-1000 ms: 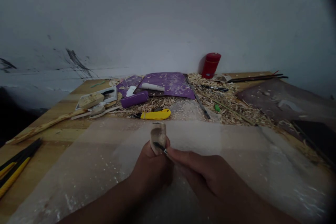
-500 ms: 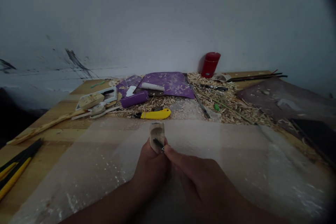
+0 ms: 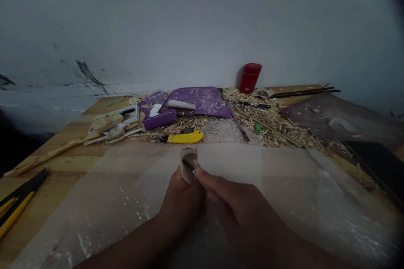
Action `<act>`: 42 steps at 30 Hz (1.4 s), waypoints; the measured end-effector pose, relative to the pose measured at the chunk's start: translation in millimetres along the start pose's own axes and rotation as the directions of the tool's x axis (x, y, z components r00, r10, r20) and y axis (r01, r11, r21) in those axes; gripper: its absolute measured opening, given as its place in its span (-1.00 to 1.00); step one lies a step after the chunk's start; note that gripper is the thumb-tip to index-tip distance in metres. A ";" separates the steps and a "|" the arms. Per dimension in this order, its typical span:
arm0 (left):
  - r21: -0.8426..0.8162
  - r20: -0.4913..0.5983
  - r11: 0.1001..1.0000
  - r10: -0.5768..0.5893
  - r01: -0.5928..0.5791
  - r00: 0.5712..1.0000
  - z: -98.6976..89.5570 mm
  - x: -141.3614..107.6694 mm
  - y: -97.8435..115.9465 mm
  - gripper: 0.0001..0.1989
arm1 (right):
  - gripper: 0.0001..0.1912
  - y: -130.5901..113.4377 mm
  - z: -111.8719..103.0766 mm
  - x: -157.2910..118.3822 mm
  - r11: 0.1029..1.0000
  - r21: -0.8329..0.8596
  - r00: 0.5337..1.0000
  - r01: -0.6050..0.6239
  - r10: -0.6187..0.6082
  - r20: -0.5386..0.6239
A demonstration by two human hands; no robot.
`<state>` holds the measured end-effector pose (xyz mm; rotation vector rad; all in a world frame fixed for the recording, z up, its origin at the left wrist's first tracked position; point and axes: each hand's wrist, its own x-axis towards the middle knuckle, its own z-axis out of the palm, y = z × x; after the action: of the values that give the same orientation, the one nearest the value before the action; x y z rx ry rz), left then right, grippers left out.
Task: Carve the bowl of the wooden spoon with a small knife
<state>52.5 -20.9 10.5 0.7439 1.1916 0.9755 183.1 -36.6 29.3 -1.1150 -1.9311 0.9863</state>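
Observation:
A small piece of pale wood [image 3: 188,153] with a hollow scooped into its face stands upright in the fingers of my left hand [image 3: 180,199], which is closed round its lower part. My right hand [image 3: 235,199] is closed on a carving knife [image 3: 188,166]; only its dark blade shows, its tip inside the hollow of the wood. The knife's handle is hidden in my fingers. Both hands are close together above the clear plastic sheet [image 3: 240,164].
Beyond the sheet lie a yellow utility knife [image 3: 186,136], a purple roll [image 3: 160,119], a purple sheet [image 3: 202,96] and heaped wood shavings [image 3: 284,130]. A red canister [image 3: 251,78] leans against the wall. Yellow-and-black tools [image 3: 19,201] rest at left, a dark flat object [image 3: 375,166] at right.
The knife blade has moved slightly up and away from me within the hollow, my right fingers with it. My left hand stays about where it was. The view has shifted slightly.

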 end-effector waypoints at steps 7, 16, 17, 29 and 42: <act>-0.095 0.074 0.995 0.009 -0.002 0.997 -3.4 5.2 3.2 -0.76 | -0.60 -6.1 -12.5 -0.4 0.967 0.195 0.986 -0.166 0.159 0.053; -0.048 0.037 0.999 0.024 -0.023 0.999 -4.3 3.6 -3.2 -0.80 | -0.64 -6.1 -18.6 -3.3 0.997 0.003 0.980 -0.073 0.071 0.183; -0.052 0.008 0.998 0.033 -0.033 0.999 -2.6 2.5 -3.8 -0.79 | -0.65 -5.1 -17.9 -3.5 0.998 -0.027 0.980 -0.064 0.068 0.189; -0.072 -0.037 0.990 0.120 -0.123 0.992 -6.4 1.9 -4.4 -0.81 | -0.54 8.0 8.6 -5.8 0.961 -0.228 0.988 0.154 -0.149 0.038; 0.050 -0.057 0.987 0.154 -0.152 0.986 -6.6 0.2 -0.3 -0.82 | -0.55 3.9 11.2 -2.3 0.998 -0.013 0.998 0.062 -0.062 -0.022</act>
<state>46.2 -20.9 8.6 0.8565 1.2263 1.1080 176.1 -40.4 20.2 -1.0620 -1.9444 0.9259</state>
